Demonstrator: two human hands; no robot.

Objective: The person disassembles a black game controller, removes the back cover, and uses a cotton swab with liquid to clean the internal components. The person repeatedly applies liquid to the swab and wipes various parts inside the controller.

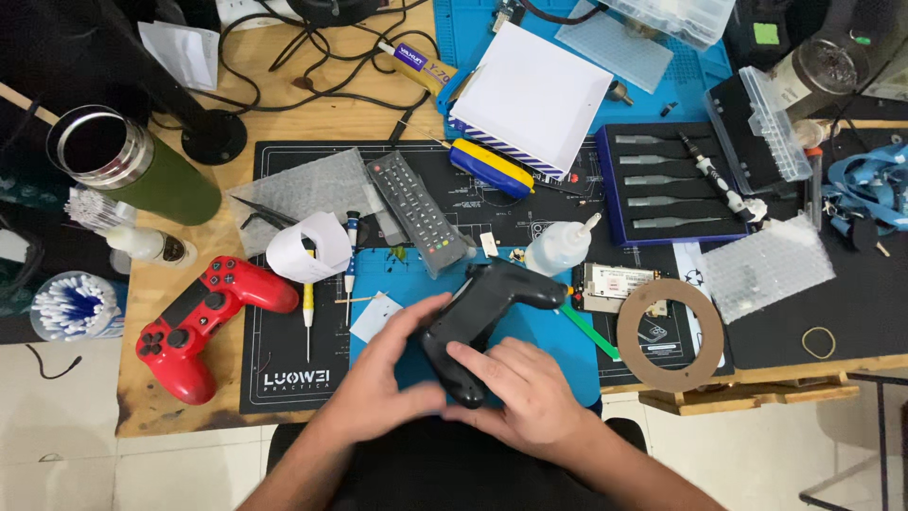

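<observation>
A black game controller (487, 317), matt plastic with curved horn-shaped grips, sits near the front edge of the bench over a blue work mat (567, 345), held between both hands. The left hand (383, 378) wraps its fingers against the controller's left side, thumb up along the shell; the right hand (525, 393) is closed over the near grip, fingers curled across its back.

Just right of it lie a small bare circuit board (615, 284) and a flat brown cardboard ring (670, 333). Just beyond the controller stands a soft translucent squeeze bottle (558, 246) with a pointed nozzle, and a grey remote control (418, 213) with rows of rubber buttons lies slantwise on the black mat (284, 374). A curled strip of white paper (307, 248) rests on that mat, beside a thin yellow-handled screwdriver (307, 303). To the left lies a glossy red game controller (203, 322) on the wooden table (322, 118).

Far left, a green metal tumbler (132, 163) shows a steel rim, its inside too dark to tell. A clear cup (71, 305) holds white cotton swabs with blue stems. To the right, a dark tray (662, 185) holds grey screwdriver handles in a row.
</observation>
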